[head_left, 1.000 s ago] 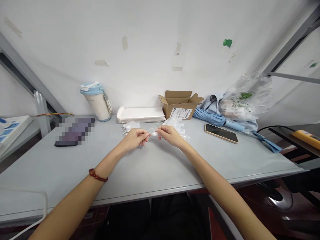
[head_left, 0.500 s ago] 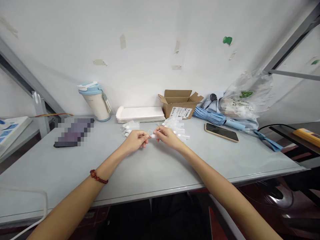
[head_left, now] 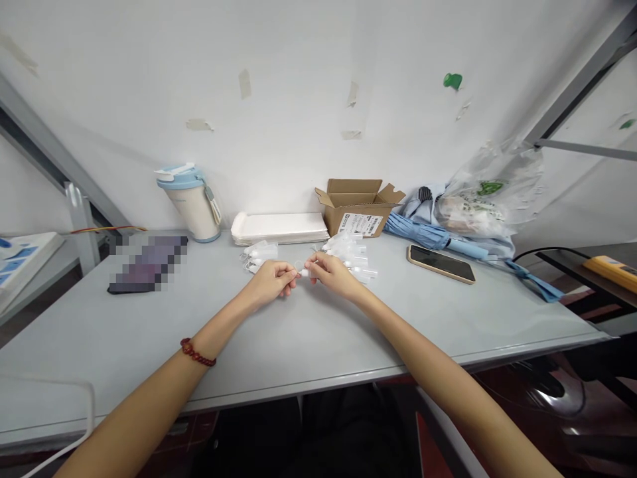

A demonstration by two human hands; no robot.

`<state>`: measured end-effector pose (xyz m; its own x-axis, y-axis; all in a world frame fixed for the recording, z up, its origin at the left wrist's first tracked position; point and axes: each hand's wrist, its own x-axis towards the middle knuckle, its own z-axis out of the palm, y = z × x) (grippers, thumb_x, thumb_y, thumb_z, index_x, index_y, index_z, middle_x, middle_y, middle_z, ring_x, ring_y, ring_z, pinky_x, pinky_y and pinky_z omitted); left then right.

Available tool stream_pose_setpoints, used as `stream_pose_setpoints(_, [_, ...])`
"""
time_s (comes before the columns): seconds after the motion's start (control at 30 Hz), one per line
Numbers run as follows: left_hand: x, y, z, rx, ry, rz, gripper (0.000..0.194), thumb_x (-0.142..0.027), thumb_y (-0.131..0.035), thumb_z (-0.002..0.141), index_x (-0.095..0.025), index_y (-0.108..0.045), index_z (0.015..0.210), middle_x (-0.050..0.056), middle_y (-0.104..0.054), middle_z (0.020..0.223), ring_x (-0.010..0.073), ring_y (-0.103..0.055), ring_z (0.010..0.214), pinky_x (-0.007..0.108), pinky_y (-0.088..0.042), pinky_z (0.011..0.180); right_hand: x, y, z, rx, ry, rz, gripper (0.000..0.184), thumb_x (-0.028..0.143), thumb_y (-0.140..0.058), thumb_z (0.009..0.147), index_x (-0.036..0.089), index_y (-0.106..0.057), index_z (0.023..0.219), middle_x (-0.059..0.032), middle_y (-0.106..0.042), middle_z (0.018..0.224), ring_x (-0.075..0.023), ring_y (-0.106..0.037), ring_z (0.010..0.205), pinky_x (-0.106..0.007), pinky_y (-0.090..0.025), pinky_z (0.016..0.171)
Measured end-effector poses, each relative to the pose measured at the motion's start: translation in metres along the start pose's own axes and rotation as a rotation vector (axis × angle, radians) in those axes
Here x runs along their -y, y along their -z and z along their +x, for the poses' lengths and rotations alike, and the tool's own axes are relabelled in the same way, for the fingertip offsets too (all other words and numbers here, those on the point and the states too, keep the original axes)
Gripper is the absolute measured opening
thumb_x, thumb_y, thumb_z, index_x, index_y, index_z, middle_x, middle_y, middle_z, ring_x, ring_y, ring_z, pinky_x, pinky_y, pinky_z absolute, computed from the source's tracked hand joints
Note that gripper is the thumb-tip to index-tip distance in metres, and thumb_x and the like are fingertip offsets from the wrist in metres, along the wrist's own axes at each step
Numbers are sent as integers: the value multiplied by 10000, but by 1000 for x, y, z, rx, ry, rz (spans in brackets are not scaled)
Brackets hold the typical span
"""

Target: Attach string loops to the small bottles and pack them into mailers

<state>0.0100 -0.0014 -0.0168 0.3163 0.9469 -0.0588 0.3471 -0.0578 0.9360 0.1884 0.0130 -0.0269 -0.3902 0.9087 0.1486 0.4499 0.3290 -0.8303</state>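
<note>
Between my hands, just above the grey table (head_left: pixel 308 338), is a small white-and-clear plastic piece (head_left: pixel 305 273) with a thin loop at its end. The right hand (head_left: pixel 332 272) pinches its body with closed fingers, hiding most of it. My left hand (head_left: pixel 273 280), also closed in a pinch, is at the loop end. Behind the left hand lies a small pile of similar clear plastic pieces (head_left: pixel 263 249) with white ends. Another heap of clear tube-like pieces (head_left: pixel 355 251) lies behind the right hand. Their exact kind is too small to tell.
Behind the heaps are a stack of white envelopes (head_left: pixel 281 228) and an open cardboard box (head_left: pixel 353 212). A tumbler (head_left: pixel 192 206) and a blurred dark item (head_left: pixel 149 264) are on the left. To the right lie a phone (head_left: pixel 441 263), a blue umbrella (head_left: pixel 418 230) and a plastic bag (head_left: pixel 490 199).
Almost nothing differs. Both hands stay in the same place around the small plastic piece, with only a slight shift of the fingers.
</note>
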Motion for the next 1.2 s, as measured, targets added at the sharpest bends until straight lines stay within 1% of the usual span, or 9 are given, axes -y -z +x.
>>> stream_pose_setpoints(0.27, [-1,0,0,9,-8,-17,271,-419,-595,711,-162,-573,631,4,-571,566,108,-515,470,233,-396,461,-1,2,0,-2,9,16,206,344,-442,879,177,-550,827,27,-577,588,-97,-457,534,-220,-334,548])
stream_pose_setpoints(0.47, [1,0,0,17,-19,-34,256,-406,-601,726,-157,-604,669,0,-578,589,104,-515,477,236,-397,473,-1,3,1,-10,4,42,202,356,-451,872,179,-542,838,24,-587,594,-99,-469,529,-218,-335,533])
stream_pose_setpoints(0.6, [3,1,1,52,-35,-24,282,-431,-617,733,-152,-622,693,10,-592,617,104,-513,502,235,-393,480,-1,3,2,-11,2,53,203,366,-457,868,182,-535,835,25,-588,592,-95,-463,523,-217,-337,536])
stream_pose_setpoints(0.7, [5,4,3,63,-36,-21,290,-438,-635,723,-151,-644,760,17,-597,639,112,-516,523,242,-397,484,-1,4,2,-15,-1,57,215,377,-453,871,181,-532,834,22,-591,602,-96,-458,525,-217,-334,533])
stream_pose_setpoints(0.8, [7,8,5,43,-26,-35,297,-410,-667,698,-152,-652,845,15,-600,652,120,-529,541,252,-415,497,-1,5,2,-23,3,48,218,373,-448,872,177,-532,825,20,-591,605,-100,-468,539,-222,-341,548])
stream_pose_setpoints(0.87, [8,11,6,32,-20,-36,301,-399,-676,690,-151,-654,860,18,-608,662,121,-535,543,253,-417,498,-1,6,2,-24,8,36,215,367,-448,872,176,-533,820,19,-591,602,-102,-475,547,-224,-347,561])
stream_pose_setpoints(1.03, [9,11,7,43,-12,-9,322,-455,-648,709,-147,-656,803,24,-621,675,116,-540,531,238,-393,472,0,5,1,-8,4,18,210,366,-449,877,178,-534,836,19,-598,608,-104,-486,557,-221,-344,555])
stream_pose_setpoints(1.2, [10,11,7,36,8,7,335,-480,-601,748,-147,-630,719,25,-621,655,110,-537,523,231,-401,474,1,5,0,-1,2,22,211,370,-448,885,183,-533,837,21,-599,618,-104,-490,565,-217,-343,547])
